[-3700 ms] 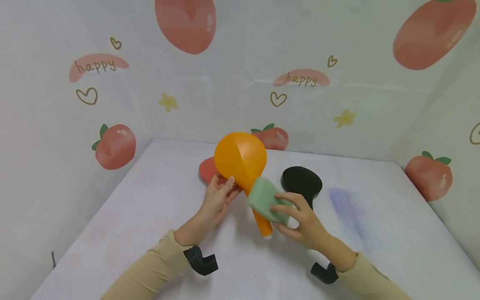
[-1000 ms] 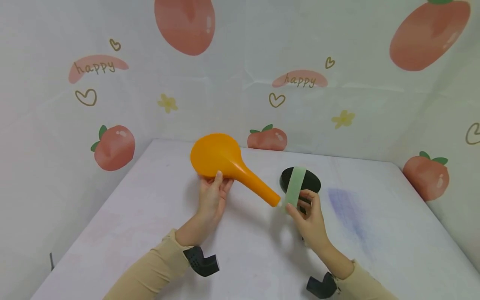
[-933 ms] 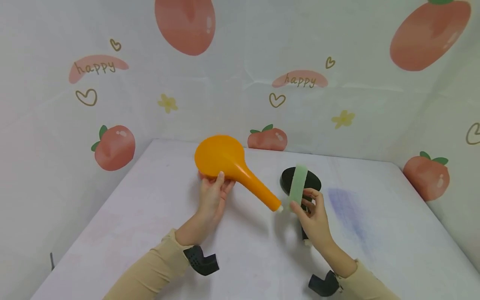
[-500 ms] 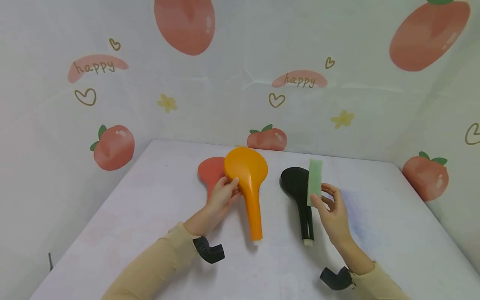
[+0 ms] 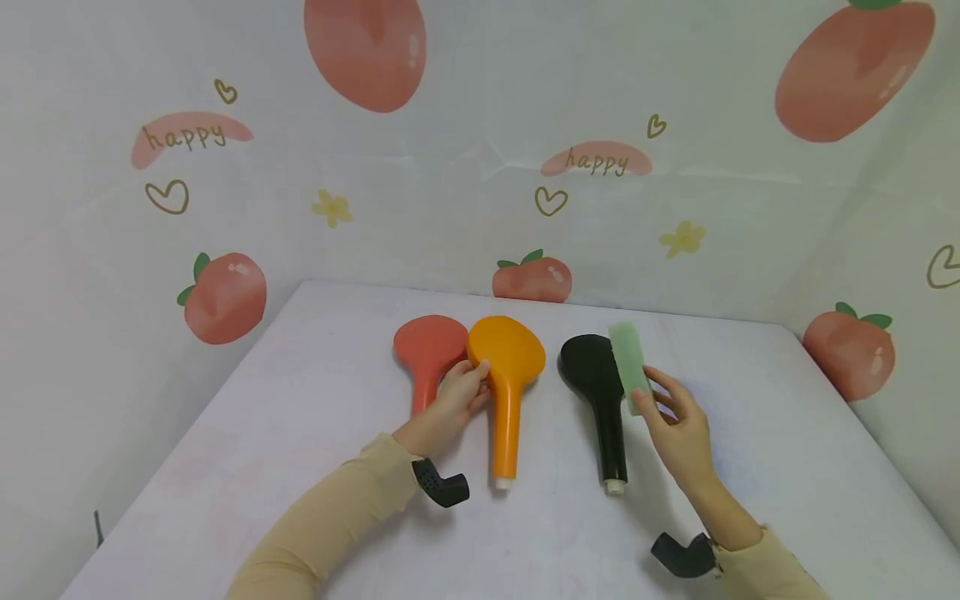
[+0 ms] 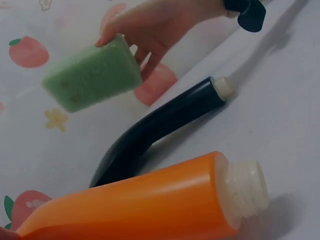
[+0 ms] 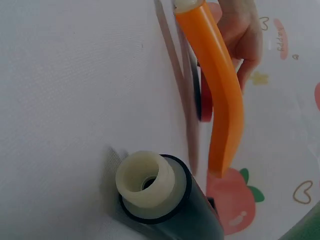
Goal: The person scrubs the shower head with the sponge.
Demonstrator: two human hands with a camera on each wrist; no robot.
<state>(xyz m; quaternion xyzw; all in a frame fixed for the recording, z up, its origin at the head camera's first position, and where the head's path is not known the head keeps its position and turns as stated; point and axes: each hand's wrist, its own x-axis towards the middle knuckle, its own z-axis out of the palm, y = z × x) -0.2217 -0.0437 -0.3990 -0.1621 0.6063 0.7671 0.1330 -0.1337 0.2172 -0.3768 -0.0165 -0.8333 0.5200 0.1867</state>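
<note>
My left hand [image 5: 456,402] pinches the left edge of an orange shower head [image 5: 508,354], its handle pointing toward me. In the left wrist view a pale threaded connector [image 6: 247,190] ends that handle. Whether the orange shower head touches the table, I cannot tell. My right hand [image 5: 686,437] holds a light green sponge [image 5: 627,358] on edge between thumb and fingers, raised beside the head of a black shower head [image 5: 588,362]. To the left, a red shower head [image 5: 429,342] lies partly behind my left hand, its lower handle hidden.
A white table [image 5: 300,367] carries the three shower heads side by side, handles toward me. Behind it hangs a white backdrop [image 5: 450,208] printed with fruit, hearts and flowers. A black camera mount [image 5: 442,485] sits at my left wrist, another mount [image 5: 682,556] at my right.
The sponge has left the orange shower head and moved right, past the black one. My left hand has turned the orange shower head handle-down and lowered it between the red and black ones.
</note>
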